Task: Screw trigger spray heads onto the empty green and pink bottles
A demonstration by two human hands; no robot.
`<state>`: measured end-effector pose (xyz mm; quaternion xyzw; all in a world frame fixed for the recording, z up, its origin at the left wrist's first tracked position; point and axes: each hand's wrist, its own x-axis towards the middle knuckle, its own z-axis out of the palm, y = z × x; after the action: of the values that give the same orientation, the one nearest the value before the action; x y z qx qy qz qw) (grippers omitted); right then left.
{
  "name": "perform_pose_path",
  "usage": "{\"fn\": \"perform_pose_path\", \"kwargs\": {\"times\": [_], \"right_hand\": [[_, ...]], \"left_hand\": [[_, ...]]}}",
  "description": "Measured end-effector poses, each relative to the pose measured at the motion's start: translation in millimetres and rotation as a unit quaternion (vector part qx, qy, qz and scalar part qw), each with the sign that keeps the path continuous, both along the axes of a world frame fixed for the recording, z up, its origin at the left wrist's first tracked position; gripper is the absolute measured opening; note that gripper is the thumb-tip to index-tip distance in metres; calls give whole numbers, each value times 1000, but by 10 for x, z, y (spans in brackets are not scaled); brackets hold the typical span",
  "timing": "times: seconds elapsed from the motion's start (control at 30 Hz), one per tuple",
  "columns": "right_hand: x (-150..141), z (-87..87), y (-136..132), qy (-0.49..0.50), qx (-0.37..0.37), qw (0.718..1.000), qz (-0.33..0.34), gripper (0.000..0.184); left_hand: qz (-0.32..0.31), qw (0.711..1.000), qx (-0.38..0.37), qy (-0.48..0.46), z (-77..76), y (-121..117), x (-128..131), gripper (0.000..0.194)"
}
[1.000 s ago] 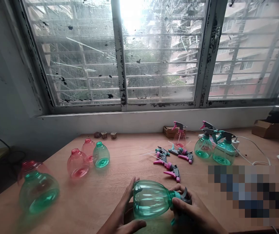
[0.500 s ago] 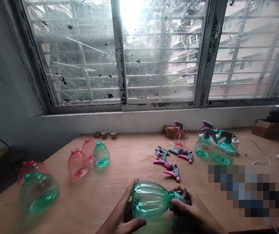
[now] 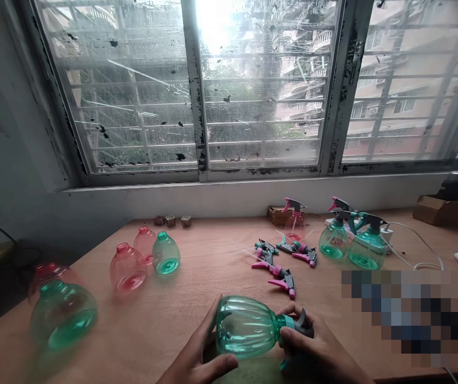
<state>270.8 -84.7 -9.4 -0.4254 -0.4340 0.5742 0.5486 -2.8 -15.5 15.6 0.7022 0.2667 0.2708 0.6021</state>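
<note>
A clear green spray bottle (image 3: 247,326) lies sideways between my hands, low over the near part of the table. My left hand (image 3: 208,349) is closed around its base end, thumb below and fingers behind. At the neck, my right hand (image 3: 307,338) grips the grey and teal spray head (image 3: 299,323), which sits on the bottle's mouth. Part of that head is hidden by my fingers. Just beyond lie several loose spray heads, pink and grey or teal and grey, the nearest being a pink trigger head (image 3: 284,281).
Open bottles stand at the left: a big green one (image 3: 64,314), a red one (image 3: 128,266) and a smaller green one (image 3: 166,253) among them. Bottles with heads on, such as a green one (image 3: 367,250), stand back right near white cables and a cardboard box (image 3: 445,210). A pixelated patch covers the right front.
The reflections on the green bottle have shifted slightly, as if it turned a little about its length. Both hands keep almost the same place and grip.
</note>
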Motion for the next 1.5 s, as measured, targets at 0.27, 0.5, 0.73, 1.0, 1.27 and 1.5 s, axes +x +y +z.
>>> {"fn": "perform_pose_path", "kwargs": {"times": [0.27,0.5,0.73,1.0,1.27,1.5], "right_hand": [[-6,50,-23,14,4,1000,8,49],[-10,6,-9,14,-2,1000,7,50],[-18,17,-6,-3,3,1000,-7,50],[-19,41,-22,11,-7,1000,-9,52],[7,12,-4,-21,-4,1000,1,51],[26,-33,10,-25,6,1000,-5,50]], "left_hand": [[-21,999,5,-28,-38,-36,3,100],[10,998,44,32,-132,29,-44,105],[33,999,1,-21,-12,-12,44,92],[5,999,-13,-36,-48,-13,27,101],[15,1000,24,11,-81,21,-26,100],[22,1000,14,-1,-103,43,6,98]]}}
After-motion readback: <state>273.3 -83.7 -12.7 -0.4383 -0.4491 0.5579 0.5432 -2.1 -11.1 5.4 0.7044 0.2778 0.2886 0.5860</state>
